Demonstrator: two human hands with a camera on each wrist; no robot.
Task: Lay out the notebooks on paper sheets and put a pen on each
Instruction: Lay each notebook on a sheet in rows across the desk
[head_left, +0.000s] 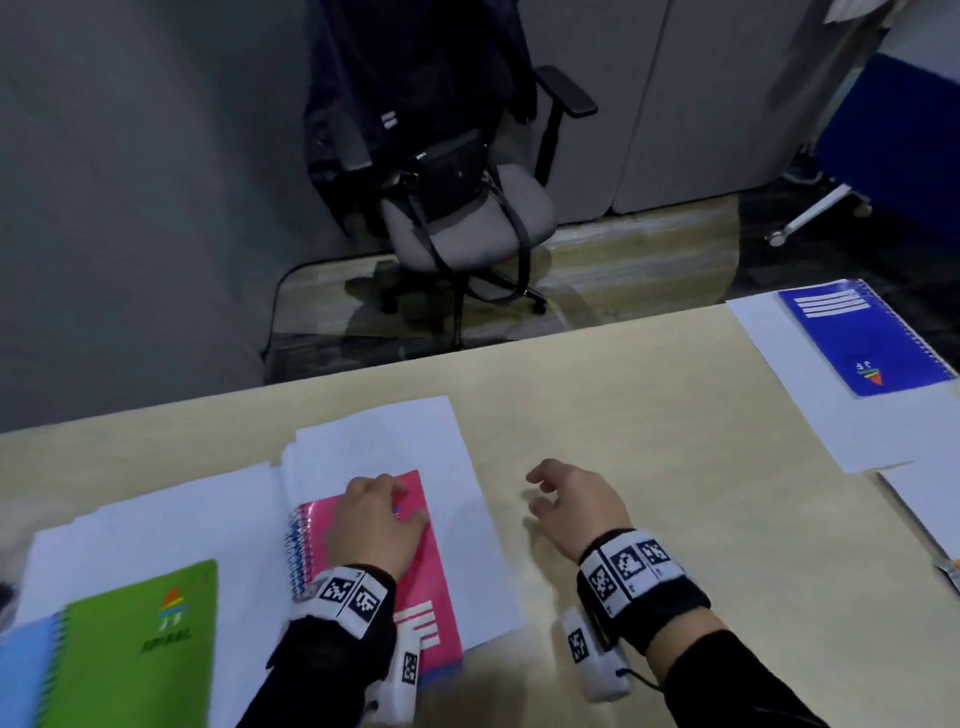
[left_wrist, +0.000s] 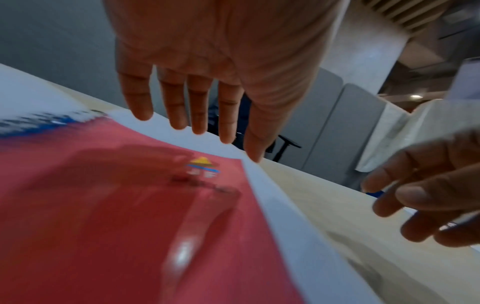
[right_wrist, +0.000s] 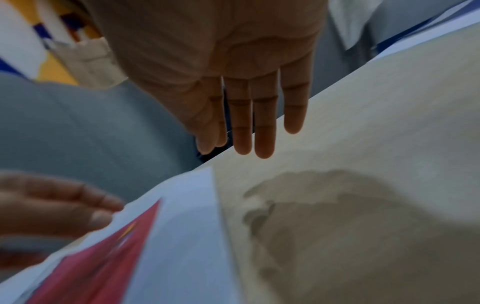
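Under the left hand (head_left: 376, 525): one pink spiral notebook (head_left: 415, 613), lying flat on a white paper sheet (head_left: 395, 436) atop a loose pile of sheets. The left wrist view shows the fingers straight and together above the cover, holding nothing; whether they touch it cannot be told.

Right of that hand, over bare desk top (head_left: 623, 395): the right hand (head_left: 571, 499), fingers relaxed and spread, empty, just clear of the sheet's edge.

Left of the left hand: one green spiral notebook (head_left: 140, 644) on further sheets, with a light blue notebook (head_left: 26, 670) partly beneath it.

Well away to the right of the right hand: one blue spiral notebook (head_left: 862, 338), set on its own sheet (head_left: 810, 405). No pen shows on it.

Step in hand, by judgement: placing the pink notebook with a sheet; one set is laid, the green and light blue remain.

Next move calls for: pinching sheet and notebook together, or sliding both, onto open desk between the two hands' sides, without dragging the pile along. Pens are not plainly in view.
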